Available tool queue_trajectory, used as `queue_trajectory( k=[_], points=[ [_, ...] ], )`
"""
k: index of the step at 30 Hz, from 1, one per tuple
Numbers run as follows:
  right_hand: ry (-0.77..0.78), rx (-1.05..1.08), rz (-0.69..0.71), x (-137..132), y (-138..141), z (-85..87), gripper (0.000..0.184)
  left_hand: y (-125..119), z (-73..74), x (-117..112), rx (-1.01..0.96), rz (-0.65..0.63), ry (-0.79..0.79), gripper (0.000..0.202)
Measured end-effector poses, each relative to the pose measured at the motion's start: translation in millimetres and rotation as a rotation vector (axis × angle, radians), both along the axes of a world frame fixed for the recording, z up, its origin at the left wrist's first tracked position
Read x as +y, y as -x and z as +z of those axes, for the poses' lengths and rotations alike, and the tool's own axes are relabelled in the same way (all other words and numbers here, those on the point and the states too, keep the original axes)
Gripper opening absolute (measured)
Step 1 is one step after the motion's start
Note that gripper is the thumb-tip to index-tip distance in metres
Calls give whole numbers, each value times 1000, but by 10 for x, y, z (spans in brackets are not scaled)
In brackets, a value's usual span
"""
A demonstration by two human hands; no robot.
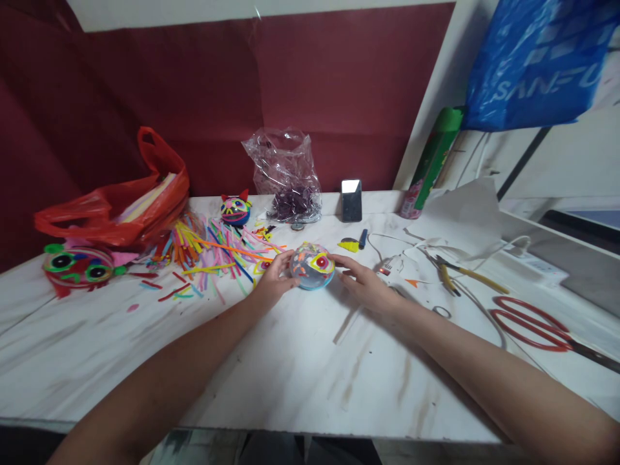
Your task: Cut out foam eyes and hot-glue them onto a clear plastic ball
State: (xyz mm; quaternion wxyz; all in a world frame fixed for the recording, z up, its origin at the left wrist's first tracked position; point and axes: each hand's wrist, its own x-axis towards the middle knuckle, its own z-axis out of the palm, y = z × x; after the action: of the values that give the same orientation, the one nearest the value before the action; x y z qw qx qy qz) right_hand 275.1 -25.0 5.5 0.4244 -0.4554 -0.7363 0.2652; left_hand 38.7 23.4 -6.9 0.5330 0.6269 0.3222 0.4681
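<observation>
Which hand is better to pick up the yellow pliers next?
Right, probably. The right hand lies on the table between the decorated ball and the yellow pliers; the left hand is on the ball's far side, touching it.

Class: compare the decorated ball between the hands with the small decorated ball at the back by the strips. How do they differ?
The ball between the hands looks larger than the back ball. The near one has no ears showing; the back one has red pointed ears. The left hand touches the near one; the back one stands untouched. Both carry colourful stuck-on face patterns.
</observation>
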Motion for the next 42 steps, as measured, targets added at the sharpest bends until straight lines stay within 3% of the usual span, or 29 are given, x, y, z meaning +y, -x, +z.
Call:
queue_trajectory(
  k=[29, 42],
  points=[
    [17, -15, 14, 3, 6, 1, 52, -6, 11, 6, 13, 21, 11, 70],
    [23, 31, 10, 32, 24, -112, 48, -6, 4, -49, -47, 34, 52, 69]
  ],
)
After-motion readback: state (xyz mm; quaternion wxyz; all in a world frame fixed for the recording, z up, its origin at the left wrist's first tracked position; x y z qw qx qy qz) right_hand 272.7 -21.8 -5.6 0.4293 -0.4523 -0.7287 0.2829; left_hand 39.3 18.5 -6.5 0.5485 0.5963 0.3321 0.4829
